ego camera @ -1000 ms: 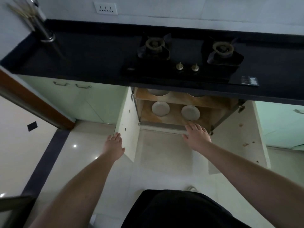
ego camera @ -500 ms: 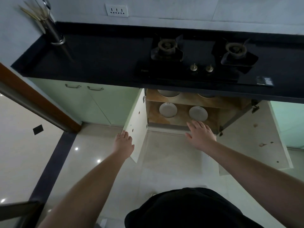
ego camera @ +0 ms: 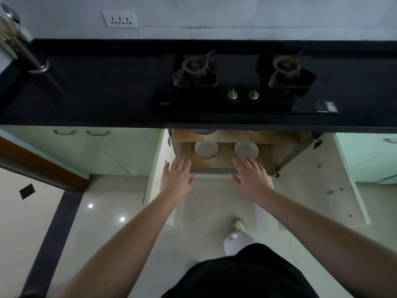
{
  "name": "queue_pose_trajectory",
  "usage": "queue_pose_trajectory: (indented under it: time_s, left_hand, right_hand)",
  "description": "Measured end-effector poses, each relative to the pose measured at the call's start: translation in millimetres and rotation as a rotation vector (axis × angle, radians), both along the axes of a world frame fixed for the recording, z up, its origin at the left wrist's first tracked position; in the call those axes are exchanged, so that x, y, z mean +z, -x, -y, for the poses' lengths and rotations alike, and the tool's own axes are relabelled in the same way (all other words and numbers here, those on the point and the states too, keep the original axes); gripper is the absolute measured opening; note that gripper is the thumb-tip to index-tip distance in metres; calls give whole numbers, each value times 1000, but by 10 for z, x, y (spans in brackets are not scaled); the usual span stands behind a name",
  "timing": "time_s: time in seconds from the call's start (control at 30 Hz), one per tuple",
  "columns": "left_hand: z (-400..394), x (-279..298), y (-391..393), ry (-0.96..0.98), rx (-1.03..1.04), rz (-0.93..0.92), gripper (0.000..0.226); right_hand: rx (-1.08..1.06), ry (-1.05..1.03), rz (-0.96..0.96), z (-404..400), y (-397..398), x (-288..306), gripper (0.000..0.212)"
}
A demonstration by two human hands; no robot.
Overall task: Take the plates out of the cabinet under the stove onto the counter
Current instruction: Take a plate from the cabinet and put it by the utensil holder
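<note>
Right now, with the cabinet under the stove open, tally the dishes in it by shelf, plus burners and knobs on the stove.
Plates on the lower shelf: 2, the left plate and the right plate
Dishes on the upper shelf, only partly visible: 2, and
Burners: 2, and
Knobs: 2, and
Total: 8

Bare forearms, black top (ego camera: 247, 274), white sock (ego camera: 233, 240), pale shoe (ego camera: 238, 225).

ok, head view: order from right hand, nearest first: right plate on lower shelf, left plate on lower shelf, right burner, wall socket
1. Right plate, just beyond the right hand
2. Left plate, same shelf, leftward
3. Right burner, up on the counter
4. Wall socket, far upper left
</note>
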State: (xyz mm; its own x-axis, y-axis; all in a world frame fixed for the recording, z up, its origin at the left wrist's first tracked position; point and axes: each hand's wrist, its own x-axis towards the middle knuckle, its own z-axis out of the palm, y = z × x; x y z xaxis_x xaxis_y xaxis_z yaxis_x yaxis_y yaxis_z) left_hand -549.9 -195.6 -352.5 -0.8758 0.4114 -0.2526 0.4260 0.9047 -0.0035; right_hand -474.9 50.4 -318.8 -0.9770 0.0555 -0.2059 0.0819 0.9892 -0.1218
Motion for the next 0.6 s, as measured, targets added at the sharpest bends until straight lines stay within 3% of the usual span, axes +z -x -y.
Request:
queue_pose_trajectory:
  time_s: [0.13, 0.4, 0.6]
  left_hand:
    - [-289, -37, 275, -66, 18, -22, 75]
    - [-608, -241, 634, -67, 94, 8, 66]
    - [-666, -723, 961, -133, 140, -7, 71]
  right_hand:
    - [3, 54, -25, -129, 281, -139, 63]
    - [77, 97, 8, -431, 930, -407, 63]
    - [80, 89, -11, -379, 1270, -898, 63]
